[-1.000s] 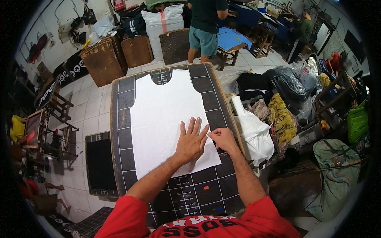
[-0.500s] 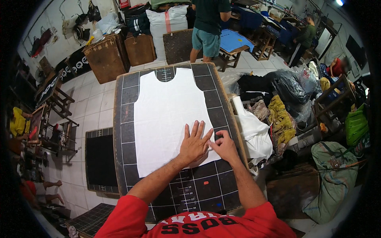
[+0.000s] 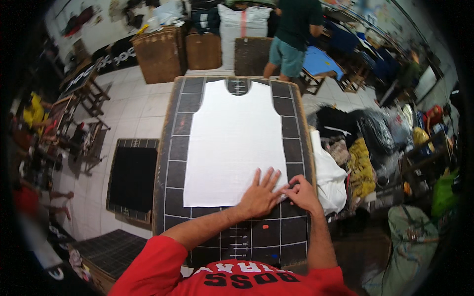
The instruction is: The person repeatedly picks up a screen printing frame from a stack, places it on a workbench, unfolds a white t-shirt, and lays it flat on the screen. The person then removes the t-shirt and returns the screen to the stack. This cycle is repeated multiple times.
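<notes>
A white shirt-body piece of cloth [image 3: 234, 143], with a scooped neckline and cut-out armholes, lies flat on a dark board with a white grid [image 3: 177, 163]. My left hand [image 3: 261, 196] is spread with its palm down over the cloth's lower right corner, fingers pointing away from me. Close beside it, my right hand [image 3: 302, 196] has thumb and fingers bent together in a pinch at the cloth's right edge, near that corner. The left hand partly hides the corner, and only a little cloth shows by the right fingertips.
White cloth [image 3: 330, 182] is heaped against the board's right side, beside yellow fabric [image 3: 362, 167] and plastic-wrapped bundles [image 3: 377, 130]. A lower board with black cloth [image 3: 132, 178] stands at left. Wooden boxes [image 3: 157, 55] line the back, where a person [image 3: 291, 42] stands.
The view has shifted, so the board and cloth appear farther right. My left hand stays flat on the cloth's lower right corner. My right thumb and fingers remain at its edge.
</notes>
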`<state>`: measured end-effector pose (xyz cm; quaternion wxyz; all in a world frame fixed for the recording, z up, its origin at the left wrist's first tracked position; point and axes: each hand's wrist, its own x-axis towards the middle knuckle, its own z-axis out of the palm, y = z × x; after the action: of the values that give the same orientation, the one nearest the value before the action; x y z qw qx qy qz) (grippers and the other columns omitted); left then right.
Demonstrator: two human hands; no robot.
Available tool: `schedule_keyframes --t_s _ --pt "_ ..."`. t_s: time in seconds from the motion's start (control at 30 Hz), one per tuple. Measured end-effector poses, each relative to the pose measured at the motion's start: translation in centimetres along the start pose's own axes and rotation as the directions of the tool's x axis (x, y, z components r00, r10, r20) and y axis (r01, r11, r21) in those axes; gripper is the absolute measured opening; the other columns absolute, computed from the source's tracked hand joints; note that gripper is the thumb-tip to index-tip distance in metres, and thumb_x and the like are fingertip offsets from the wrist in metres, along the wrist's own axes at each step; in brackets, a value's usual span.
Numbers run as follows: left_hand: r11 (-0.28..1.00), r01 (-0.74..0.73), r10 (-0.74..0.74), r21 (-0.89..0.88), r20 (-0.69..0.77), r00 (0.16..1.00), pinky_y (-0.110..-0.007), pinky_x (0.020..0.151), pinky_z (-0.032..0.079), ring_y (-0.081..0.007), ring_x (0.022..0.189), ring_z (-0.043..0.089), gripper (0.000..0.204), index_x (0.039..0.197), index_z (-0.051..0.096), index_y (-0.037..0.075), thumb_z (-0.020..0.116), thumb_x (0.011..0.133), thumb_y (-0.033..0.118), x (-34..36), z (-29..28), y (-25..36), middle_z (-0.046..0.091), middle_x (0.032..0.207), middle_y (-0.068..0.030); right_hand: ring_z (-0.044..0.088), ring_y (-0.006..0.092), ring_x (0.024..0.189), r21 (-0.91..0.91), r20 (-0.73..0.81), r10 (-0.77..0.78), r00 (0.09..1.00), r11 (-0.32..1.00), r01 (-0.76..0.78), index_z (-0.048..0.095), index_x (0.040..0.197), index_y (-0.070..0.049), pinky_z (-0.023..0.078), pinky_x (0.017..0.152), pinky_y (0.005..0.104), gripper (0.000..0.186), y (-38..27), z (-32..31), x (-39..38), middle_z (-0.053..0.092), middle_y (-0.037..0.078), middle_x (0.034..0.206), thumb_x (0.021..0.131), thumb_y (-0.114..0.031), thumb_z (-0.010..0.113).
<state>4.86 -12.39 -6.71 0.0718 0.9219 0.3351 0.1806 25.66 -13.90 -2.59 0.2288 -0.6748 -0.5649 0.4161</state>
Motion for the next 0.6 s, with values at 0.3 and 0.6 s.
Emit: schedule_keyframes --t_s 0.3,0.6 --pt "0.975 0.17 -0.149 -0.146 0.143 0.978 -0.055 0.124 0.016 -0.0376 0.152 0.025 0.055 0.152 0.042 0.009 0.045 0.104 0.035 -7.7 -2.5 -0.2 0.031 0.162 -0.0215 0.044 0.041 0.135 -0.59 -0.063 -0.713 0.699 0.591 0.55 0.049 0.143 -0.004 0.036 0.112 0.0499 0.065 -5.3 6.3 9.6 0.052 0.023 0.14 0.092 -0.039 0.069" --pt "0.707 0.694 -0.683 0.138 -0.125 0.72 -0.06 0.122 0.016 -0.0321 0.151 0.03 0.057 0.15 0.046 0.006 0.055 0.1 0.031 -19.0 -8.2 -4.5 0.036 0.16 -0.0173 0.02 0.0454 0.151 -0.628 0.178 -0.738 0.651 0.424 0.652 0.038 0.155 -0.008 0.016 0.123 0.0557 0.069 -14.2 14.6 21.8 0.028 0.023 0.163 0.1 -0.048 0.052"
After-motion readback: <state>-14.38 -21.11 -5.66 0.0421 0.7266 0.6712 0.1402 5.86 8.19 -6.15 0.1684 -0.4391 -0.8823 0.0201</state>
